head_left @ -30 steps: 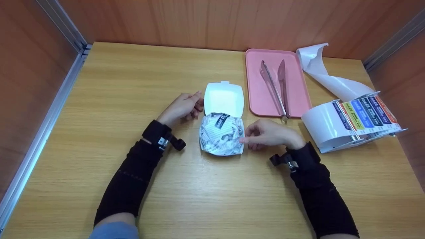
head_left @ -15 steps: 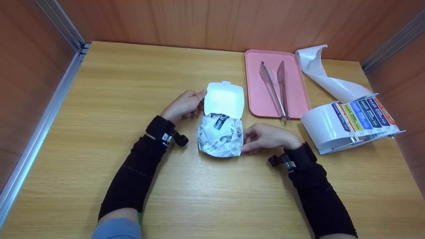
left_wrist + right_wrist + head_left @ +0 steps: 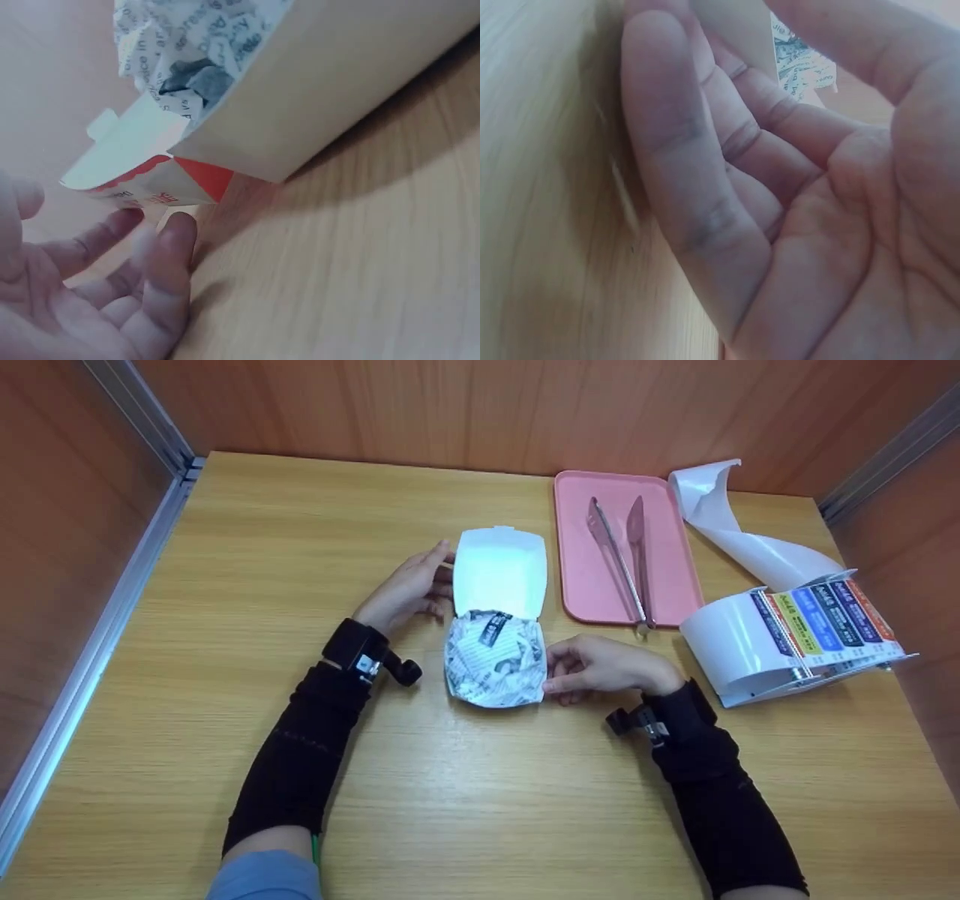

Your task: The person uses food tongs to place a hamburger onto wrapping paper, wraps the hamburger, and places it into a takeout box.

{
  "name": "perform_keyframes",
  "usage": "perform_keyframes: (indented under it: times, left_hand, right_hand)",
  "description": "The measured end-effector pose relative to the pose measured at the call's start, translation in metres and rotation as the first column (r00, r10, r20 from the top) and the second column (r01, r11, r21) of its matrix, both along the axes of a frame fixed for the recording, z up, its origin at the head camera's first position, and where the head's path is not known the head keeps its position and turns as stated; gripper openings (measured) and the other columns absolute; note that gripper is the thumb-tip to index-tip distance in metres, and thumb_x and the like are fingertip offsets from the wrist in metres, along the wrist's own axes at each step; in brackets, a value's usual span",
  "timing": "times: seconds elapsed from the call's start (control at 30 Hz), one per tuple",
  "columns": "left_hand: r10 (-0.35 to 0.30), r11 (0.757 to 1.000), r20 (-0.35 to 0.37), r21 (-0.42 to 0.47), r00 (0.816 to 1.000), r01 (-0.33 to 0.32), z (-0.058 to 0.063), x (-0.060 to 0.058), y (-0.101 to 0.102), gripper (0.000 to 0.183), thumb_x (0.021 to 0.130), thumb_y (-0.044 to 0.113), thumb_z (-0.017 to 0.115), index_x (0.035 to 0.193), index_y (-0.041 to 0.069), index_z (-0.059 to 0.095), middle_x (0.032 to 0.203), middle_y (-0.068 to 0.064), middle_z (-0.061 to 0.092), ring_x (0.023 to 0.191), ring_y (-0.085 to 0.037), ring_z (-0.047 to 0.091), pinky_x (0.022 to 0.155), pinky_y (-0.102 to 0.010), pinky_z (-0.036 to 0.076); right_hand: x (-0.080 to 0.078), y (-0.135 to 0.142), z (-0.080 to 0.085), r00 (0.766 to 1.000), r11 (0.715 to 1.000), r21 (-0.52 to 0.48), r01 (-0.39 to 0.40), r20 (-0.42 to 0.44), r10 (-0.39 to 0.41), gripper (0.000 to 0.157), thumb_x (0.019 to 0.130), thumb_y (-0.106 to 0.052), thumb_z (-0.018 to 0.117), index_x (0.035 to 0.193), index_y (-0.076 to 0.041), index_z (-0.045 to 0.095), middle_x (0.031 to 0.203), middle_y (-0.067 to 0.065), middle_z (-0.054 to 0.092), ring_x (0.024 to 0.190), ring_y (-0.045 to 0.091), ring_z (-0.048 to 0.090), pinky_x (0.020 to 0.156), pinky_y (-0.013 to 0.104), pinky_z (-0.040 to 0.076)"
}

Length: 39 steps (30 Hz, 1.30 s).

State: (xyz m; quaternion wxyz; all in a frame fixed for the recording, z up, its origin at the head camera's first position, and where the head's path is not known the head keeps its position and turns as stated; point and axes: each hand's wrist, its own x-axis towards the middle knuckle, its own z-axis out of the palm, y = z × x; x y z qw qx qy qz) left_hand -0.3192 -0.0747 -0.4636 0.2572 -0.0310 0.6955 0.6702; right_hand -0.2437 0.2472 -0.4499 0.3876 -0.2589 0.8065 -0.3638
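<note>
A white hinged burger box (image 3: 501,574) stands on the table with its lid folded back, away from me. In its base sits a burger wrapped in printed paper (image 3: 496,660). My left hand (image 3: 405,589) is at the lid's left edge, thumb raised; in the left wrist view, the fingertips (image 3: 180,232) are close under the red-marked lid (image 3: 150,184), and contact is unclear. My right hand (image 3: 600,664) rests beside the base's right wall, thumb at the near corner. Its fingers (image 3: 660,97) are loosely bent in the right wrist view and hide much of the box.
A pink tray (image 3: 577,592) at the back right bears metal tongs (image 3: 622,562). Right of it stands a dispenser (image 3: 825,615) with a roll of colourful labels, its white backing strip (image 3: 780,556) trailing behind. Wooden panels (image 3: 480,412) enclose the table (image 3: 300,525).
My left hand first came to the lid's edge, then its thumb lifted off. The box shifted slightly away and left. My right hand moved against the base's near right corner.
</note>
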Motion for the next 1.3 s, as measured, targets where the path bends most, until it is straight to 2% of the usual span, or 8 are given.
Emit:
perform_keyframes:
  times: [0.2, 0.3, 0.67, 0.93, 1.0, 1.1, 1.2, 1.3]
  left_hand:
    - [0.022, 0.980, -0.001, 0.195, 1.000, -0.021, 0.000, 0.003, -0.006, 0.058, 0.113, 0.062, 0.029, 0.141, 0.017, 0.050, 0.112, -0.008, 0.074, 0.100, -0.023, 0.071, 0.088, -0.037, 0.057]
    - [0.015, 0.973, -0.038, 0.229, 0.999, -0.006, 0.002, 0.005, -0.007, 0.060, 0.113, 0.063, 0.025, 0.144, 0.018, 0.049, 0.119, -0.008, 0.075, 0.102, -0.023, 0.071, 0.091, -0.037, 0.055]
    - [-0.059, 0.982, -0.204, 0.166, 0.977, 0.094, 0.013, 0.019, -0.002, 0.075, 0.114, 0.062, 0.016, 0.148, 0.011, 0.059, 0.147, -0.013, 0.064, 0.131, -0.027, 0.062, 0.104, -0.042, 0.051]
    - [-0.135, 0.984, -0.342, 0.065, 0.930, 0.167, 0.019, 0.042, -0.003, 0.065, 0.117, 0.053, 0.019, 0.149, 0.010, 0.057, 0.151, -0.010, 0.062, 0.144, -0.026, 0.055, 0.120, -0.046, 0.046]
    - [-0.167, 0.981, -0.389, 0.027, 0.906, 0.193, 0.020, 0.050, -0.004, 0.063, 0.117, 0.052, 0.022, 0.149, 0.011, 0.058, 0.153, -0.007, 0.061, 0.148, -0.025, 0.053, 0.124, -0.049, 0.042]
    - [-0.231, 0.969, -0.476, -0.031, 0.849, 0.246, 0.018, 0.063, -0.004, 0.061, 0.115, 0.055, 0.031, 0.148, 0.014, 0.061, 0.156, -0.005, 0.060, 0.150, -0.024, 0.051, 0.125, -0.052, 0.040]
    - [-0.314, 0.948, -0.569, -0.141, 0.760, 0.286, 0.012, 0.078, -0.007, 0.051, 0.111, 0.054, 0.050, 0.144, 0.019, 0.067, 0.159, -0.002, 0.058, 0.154, -0.022, 0.047, 0.127, -0.057, 0.036]
    - [-0.420, 0.907, -0.637, -0.291, 0.646, 0.303, 0.004, 0.092, -0.009, 0.050, 0.096, 0.048, 0.080, 0.139, 0.026, 0.071, 0.164, 0.003, 0.052, 0.159, -0.022, 0.038, 0.129, -0.061, 0.029]
  right_hand:
    - [-0.002, 0.002, 0.000, 1.000, 1.000, -0.001, -0.026, -0.013, 0.026, 0.019, 0.103, -0.025, 0.074, 0.113, -0.009, 0.071, 0.096, 0.009, 0.077, 0.084, 0.018, 0.073, 0.075, 0.027, 0.060]
    - [-0.003, 0.005, 0.000, 1.000, 1.000, -0.004, -0.024, -0.004, 0.024, 0.022, 0.102, -0.022, 0.075, 0.117, -0.007, 0.071, 0.099, 0.010, 0.076, 0.086, 0.015, 0.071, 0.075, 0.024, 0.059]
    - [-0.007, 0.013, -0.004, 0.989, 0.997, -0.048, 0.065, 0.139, -0.058, 0.018, 0.108, -0.002, 0.057, 0.123, 0.005, 0.064, 0.102, 0.012, 0.073, 0.088, 0.016, 0.072, 0.082, 0.028, 0.063]
    - [-0.009, 0.013, -0.007, 0.988, 0.995, -0.048, 0.083, 0.135, -0.075, 0.017, 0.108, -0.004, 0.059, 0.121, 0.004, 0.065, 0.100, 0.011, 0.073, 0.086, 0.016, 0.073, 0.079, 0.029, 0.064]
    - [-0.009, 0.014, -0.008, 0.989, 0.995, -0.057, 0.082, 0.129, -0.074, 0.019, 0.107, -0.004, 0.060, 0.123, 0.005, 0.065, 0.101, 0.013, 0.074, 0.086, 0.017, 0.074, 0.080, 0.029, 0.064]
    - [-0.010, 0.015, -0.009, 0.990, 0.994, -0.063, 0.085, 0.120, -0.077, 0.021, 0.107, -0.005, 0.060, 0.126, 0.004, 0.065, 0.103, 0.015, 0.074, 0.085, 0.018, 0.074, 0.080, 0.031, 0.065]
    - [-0.011, 0.015, -0.011, 0.990, 0.994, -0.068, 0.081, 0.124, -0.072, 0.023, 0.107, -0.004, 0.059, 0.128, 0.001, 0.065, 0.104, 0.014, 0.074, 0.086, 0.019, 0.074, 0.080, 0.032, 0.064]
    - [-0.012, 0.017, -0.013, 0.987, 0.994, -0.068, 0.089, 0.139, -0.079, 0.022, 0.107, -0.005, 0.060, 0.128, -0.001, 0.065, 0.103, 0.013, 0.074, 0.086, 0.019, 0.074, 0.080, 0.032, 0.064]
